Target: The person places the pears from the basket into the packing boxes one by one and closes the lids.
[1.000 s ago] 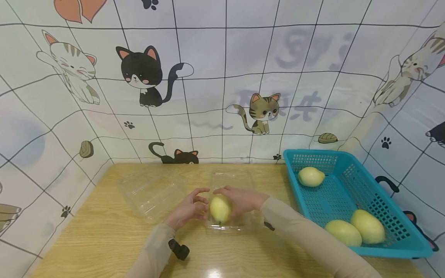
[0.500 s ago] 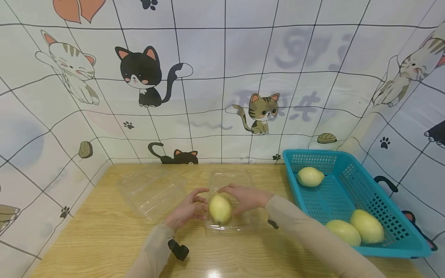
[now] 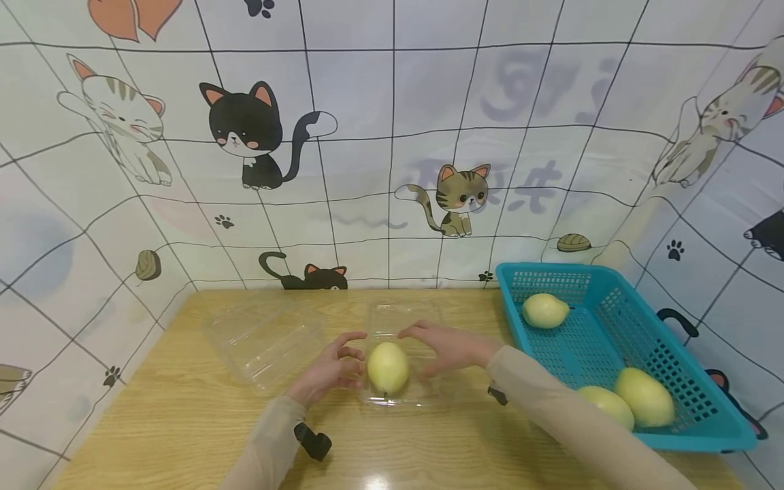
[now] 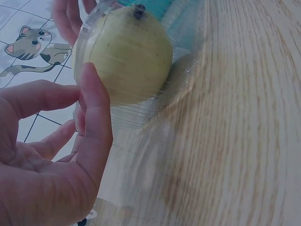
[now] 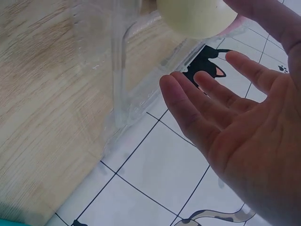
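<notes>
A pale yellow pear [image 3: 388, 368] with a short dark stem sits in the left part of a clear plastic clamshell box [image 3: 422, 391]. The box lies on the table with its lid folded back toward the wall. My left hand [image 3: 331, 373] is at the box's left side, fingers spread and loosely bent; in the left wrist view its fingertips are right at the clear wall beside the pear [image 4: 131, 56]. My right hand [image 3: 456, 348] hovers over the box's right part, fingers apart and holding nothing. In the right wrist view a gap shows between most of its fingers [image 5: 181, 101] and the pear.
Another clear plastic box [image 3: 269, 347] lies at the back left of the wooden table [image 3: 159, 422]. A turquoise basket [image 3: 618, 275] stands on the right, holding several pears [image 3: 644, 397]. Behind rises a cat-print cloth [image 3: 367, 156].
The right hand has let go of the pear and drawn away to the right. The pear stays in the box, and the left hand has hardly moved.
</notes>
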Tool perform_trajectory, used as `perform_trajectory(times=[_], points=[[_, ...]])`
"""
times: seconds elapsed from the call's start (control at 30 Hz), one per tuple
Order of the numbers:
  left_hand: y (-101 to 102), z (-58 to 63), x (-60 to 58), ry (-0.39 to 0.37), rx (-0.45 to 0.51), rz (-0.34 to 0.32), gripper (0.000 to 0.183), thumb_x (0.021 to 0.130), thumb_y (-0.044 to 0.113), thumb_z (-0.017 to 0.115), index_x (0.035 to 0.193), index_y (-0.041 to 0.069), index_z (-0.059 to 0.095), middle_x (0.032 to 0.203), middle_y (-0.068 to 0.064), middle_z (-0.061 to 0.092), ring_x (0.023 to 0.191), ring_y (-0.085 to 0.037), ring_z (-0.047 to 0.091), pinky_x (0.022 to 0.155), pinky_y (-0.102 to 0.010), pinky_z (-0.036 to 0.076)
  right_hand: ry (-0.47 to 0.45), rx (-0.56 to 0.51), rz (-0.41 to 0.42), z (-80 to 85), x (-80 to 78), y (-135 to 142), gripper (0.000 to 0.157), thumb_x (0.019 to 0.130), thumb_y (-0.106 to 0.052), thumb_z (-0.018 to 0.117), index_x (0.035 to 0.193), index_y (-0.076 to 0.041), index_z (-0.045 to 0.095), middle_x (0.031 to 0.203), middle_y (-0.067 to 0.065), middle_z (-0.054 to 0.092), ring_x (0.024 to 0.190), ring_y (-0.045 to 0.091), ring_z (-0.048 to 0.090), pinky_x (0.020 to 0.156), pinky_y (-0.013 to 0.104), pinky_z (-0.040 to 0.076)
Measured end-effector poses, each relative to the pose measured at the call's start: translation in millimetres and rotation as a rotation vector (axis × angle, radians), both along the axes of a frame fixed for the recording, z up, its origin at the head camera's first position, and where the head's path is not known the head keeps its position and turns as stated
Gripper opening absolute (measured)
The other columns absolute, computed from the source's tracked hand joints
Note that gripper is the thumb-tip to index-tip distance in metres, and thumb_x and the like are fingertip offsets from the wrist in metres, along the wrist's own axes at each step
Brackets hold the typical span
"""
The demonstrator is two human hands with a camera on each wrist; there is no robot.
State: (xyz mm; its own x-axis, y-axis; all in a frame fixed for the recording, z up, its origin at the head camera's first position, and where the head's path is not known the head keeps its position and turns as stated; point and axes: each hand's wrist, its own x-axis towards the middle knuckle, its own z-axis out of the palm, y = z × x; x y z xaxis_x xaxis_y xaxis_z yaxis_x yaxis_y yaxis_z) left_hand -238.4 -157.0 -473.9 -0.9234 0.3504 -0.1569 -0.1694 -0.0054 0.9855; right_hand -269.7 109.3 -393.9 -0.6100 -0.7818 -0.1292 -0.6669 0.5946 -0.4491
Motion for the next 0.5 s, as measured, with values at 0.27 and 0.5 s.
perform_trajectory(times=[0.27, 0.5], points=[[1, 0.9, 0.5, 0.003, 0.002, 0.006, 0.062, 0.086, -0.008, 0.055, 0.143, 0.006, 0.034, 0.108, -0.016, 0.044, 0.082, -0.020, 0.055, 0.065, -0.033, 0.056, -0.041, 0.005, -0.069, 5.5, 3.0, 17, 0.071, 0.081, -0.015, 0.076, 0.143, -0.011, 0.042, 0.143, 0.015, 0.036, 0.125, 0.034, 0.044, 0.098, 0.051, 0.043], [1, -1.6, -0.3, -0.003, 0.009, 0.004, 0.063, 0.086, -0.009, 0.054, 0.144, 0.005, 0.033, 0.108, -0.015, 0.045, 0.082, -0.020, 0.055, 0.066, -0.034, 0.056, 0.005, 0.025, -0.111, 12.0, 4.0, 30, 0.070, 0.082, -0.013, 0.076, 0.143, -0.011, 0.041, 0.146, 0.018, 0.032, 0.129, 0.037, 0.039, 0.096, 0.050, 0.045]])
